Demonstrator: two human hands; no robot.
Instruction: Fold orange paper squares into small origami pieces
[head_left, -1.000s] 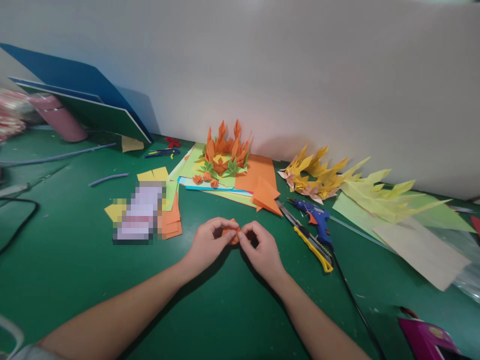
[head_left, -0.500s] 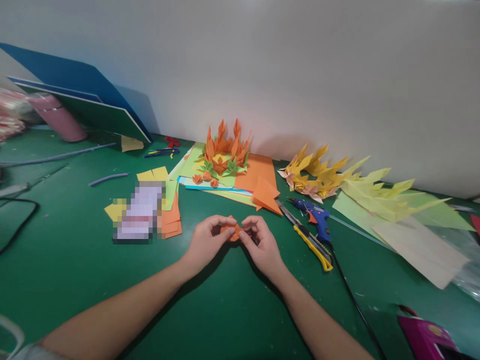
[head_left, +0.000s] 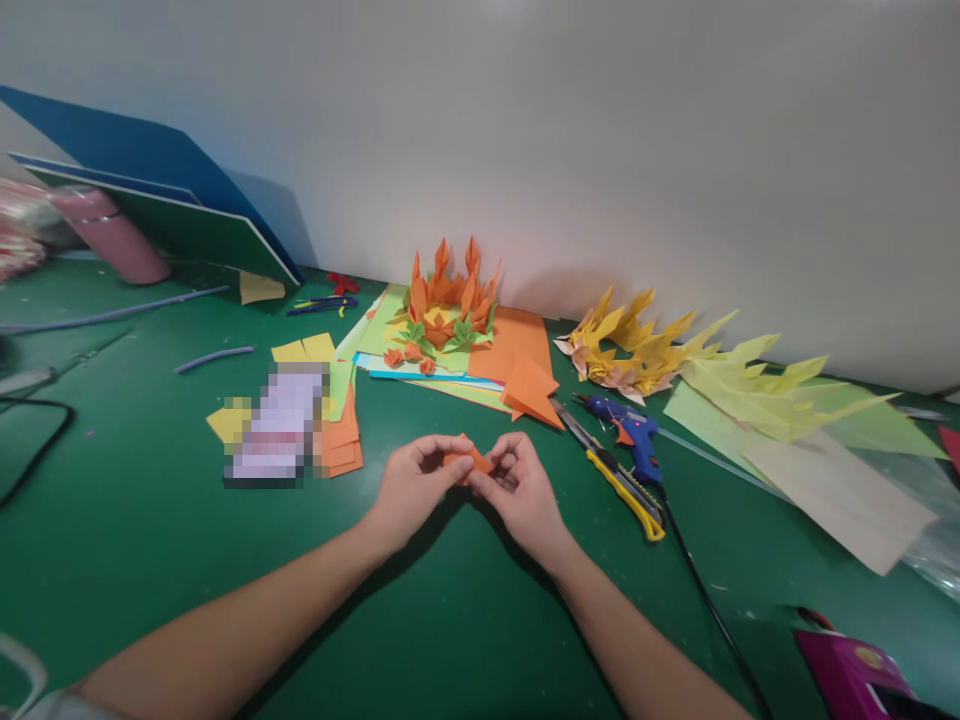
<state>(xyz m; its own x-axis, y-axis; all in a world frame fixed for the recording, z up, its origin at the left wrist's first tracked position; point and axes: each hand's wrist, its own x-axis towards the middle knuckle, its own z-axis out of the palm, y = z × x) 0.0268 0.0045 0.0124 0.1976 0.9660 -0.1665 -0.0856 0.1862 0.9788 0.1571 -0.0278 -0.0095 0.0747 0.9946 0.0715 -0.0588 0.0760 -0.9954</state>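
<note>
Between my hands is a small piece of folded orange paper (head_left: 471, 462), held just above the green table. My left hand (head_left: 420, 488) pinches its left side between thumb and fingers. On the other side, my right hand (head_left: 521, 492) grips the paper's right edge, thumb in front and fingers curled behind. The fingertips hide part of the folds. Beyond them stands an orange folded-paper crown (head_left: 454, 300) with green leaf shapes, and small orange paper flowers (head_left: 411, 353) lie before it. Orange paper sheets (head_left: 531, 390) rest just past my right hand.
Right of my hands lie a yellow utility knife (head_left: 615, 480) and a blue glue gun (head_left: 630, 432) with a black cord. Yellow paper crowns (head_left: 626, 350) stand behind. At left are a blurred phone-like object (head_left: 277, 425), orange paper pieces (head_left: 341, 445) and a pink bottle (head_left: 112, 235).
The orange paper has turned slightly and shows a flatter face. My right thumb has shifted left and down along its lower edge. The left hand has barely moved.
</note>
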